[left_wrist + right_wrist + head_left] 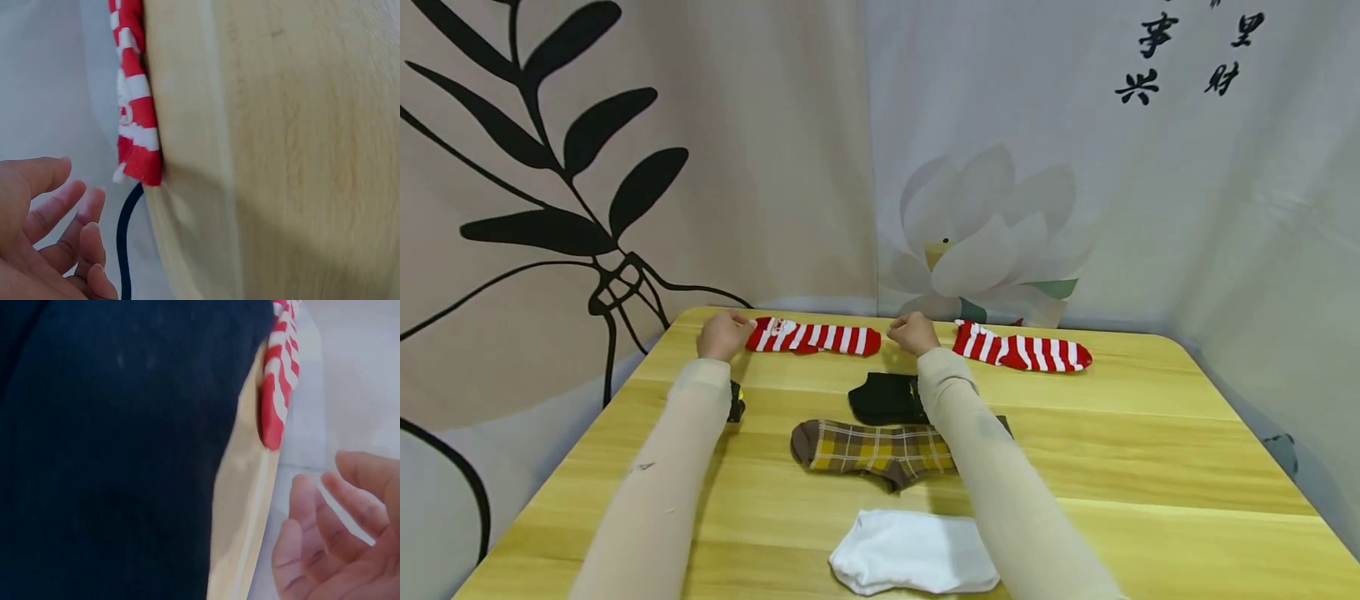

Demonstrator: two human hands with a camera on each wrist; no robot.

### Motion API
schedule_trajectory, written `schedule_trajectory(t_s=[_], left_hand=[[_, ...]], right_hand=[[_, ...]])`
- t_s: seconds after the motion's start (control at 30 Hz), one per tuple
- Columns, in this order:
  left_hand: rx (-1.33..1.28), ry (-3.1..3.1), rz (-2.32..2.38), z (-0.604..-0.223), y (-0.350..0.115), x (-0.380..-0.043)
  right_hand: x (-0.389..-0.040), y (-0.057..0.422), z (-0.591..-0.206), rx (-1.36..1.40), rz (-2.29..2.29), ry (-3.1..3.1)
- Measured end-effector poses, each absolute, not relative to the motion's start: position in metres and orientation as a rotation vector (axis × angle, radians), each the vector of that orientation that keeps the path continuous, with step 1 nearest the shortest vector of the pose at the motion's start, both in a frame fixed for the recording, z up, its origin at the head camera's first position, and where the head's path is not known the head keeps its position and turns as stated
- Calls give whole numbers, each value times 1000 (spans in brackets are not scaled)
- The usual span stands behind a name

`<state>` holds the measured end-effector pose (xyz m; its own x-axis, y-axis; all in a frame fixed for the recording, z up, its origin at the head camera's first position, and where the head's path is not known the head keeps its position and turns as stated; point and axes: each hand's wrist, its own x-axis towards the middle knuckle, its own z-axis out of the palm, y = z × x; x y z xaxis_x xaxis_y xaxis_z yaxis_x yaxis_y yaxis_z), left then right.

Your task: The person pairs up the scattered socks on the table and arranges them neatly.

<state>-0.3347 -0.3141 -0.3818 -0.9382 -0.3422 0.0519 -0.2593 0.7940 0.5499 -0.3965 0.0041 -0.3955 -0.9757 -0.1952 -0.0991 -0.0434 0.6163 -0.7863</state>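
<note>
A red-and-white striped sock (827, 338) with a face design at its cuff lies flat along the table's far edge. My left hand (722, 335) is beside its cuff; the left wrist view shows loosely bent fingers (92, 244) with a gap to the striped cloth. Just past the toe end is my right hand (915, 333). In the right wrist view its fingers (334, 531) are relaxed and hold nothing, apart from a striped sock. A second striped sock (1030, 353) lies to the right of that hand, slightly slanted.
Nearer on the wooden table (1150, 442) lie a black sock (883, 400), a brown-and-yellow plaid sock (872, 450) and white socks (910, 554), partly behind my right forearm. A black item with yellow (737, 402) peeks out beside my left forearm. Curtains hang behind the table.
</note>
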Motion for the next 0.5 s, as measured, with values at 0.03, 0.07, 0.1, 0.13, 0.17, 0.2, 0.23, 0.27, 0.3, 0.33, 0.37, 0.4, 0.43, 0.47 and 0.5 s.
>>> schedule_trajectory(t_s=[0.03,0.07,0.1,0.13,0.17,0.2,0.23,0.27,0.3,0.33,0.37,0.4,0.43,0.47,0.5], left_hand=[[479,-2830,-826,-385,-314,-337],[481,-2830,-814,-387,-313,-339],[482,-2828,-803,-389,-313,-341],[487,-2826,-797,-391,-312,-342],[494,-2825,-790,-392,-311,-343],[502,-2825,-777,-393,-310,-345],[508,-2828,-759,-394,-310,-346],[515,-2833,-744,-395,-309,-346],[524,-2836,-739,-396,-309,-347],[530,-2841,-737,-396,-309,-347],[534,-2849,-737,-397,-309,-347],[534,-2859,-735,-398,-309,-347],[531,-2869,-733,-398,-309,-347],[525,-2883,-724,-399,-309,-348],[518,-2898,-715,-399,-309,-348]], right_hand=[[-396,1,-396,-216,-1262,2679],[-395,-2,-397,-238,-1224,2697],[-395,-4,-398,-267,-1184,2720],[-394,-7,-399,-292,-1151,2738],[-394,-10,-400,-308,-1128,2750],[-394,-13,-401,-320,-1096,2770],[-394,-16,-402,-324,-1070,2784],[-396,-18,-404,-325,-1054,2791],[-400,-21,-408,-320,-1044,2794],[-403,-23,-411,-324,-1029,2806],[-405,-24,-414,-330,-1004,2821],[-423,-27,-433,-364,-983,2845],[-445,-30,-455,-394,-957,2856],[-470,-33,-482,-422,-929,2855],[-502,-37,-515,-468,-895,2860]])
